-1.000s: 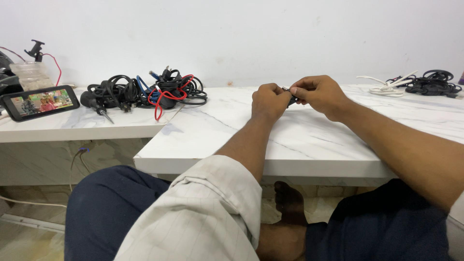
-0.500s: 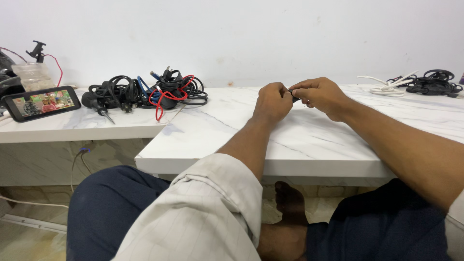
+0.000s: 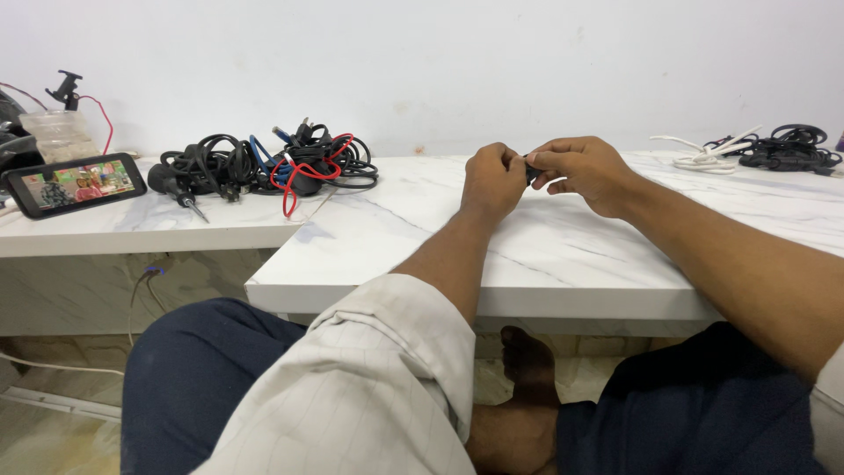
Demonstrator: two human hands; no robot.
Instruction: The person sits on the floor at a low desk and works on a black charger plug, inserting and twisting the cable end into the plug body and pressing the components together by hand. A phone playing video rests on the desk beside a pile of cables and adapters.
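Observation:
My left hand [image 3: 491,182] and my right hand [image 3: 583,171] meet over the white marble table [image 3: 545,255]. Both pinch a small black object [image 3: 530,169] between their fingertips; most of it is hidden by my fingers, so its kind is unclear. My forearms stretch over the table's front edge.
A tangle of black, red and blue cables [image 3: 277,163] lies at the back left on a lower marble shelf [image 3: 132,230], beside a screwdriver [image 3: 176,189] and a phone [image 3: 73,184] with a lit screen. More black cables [image 3: 791,145] and a white cable [image 3: 703,154] lie at the back right.
Both hands have stayed together at the same spot; the fingers shifted slightly around the small black object.

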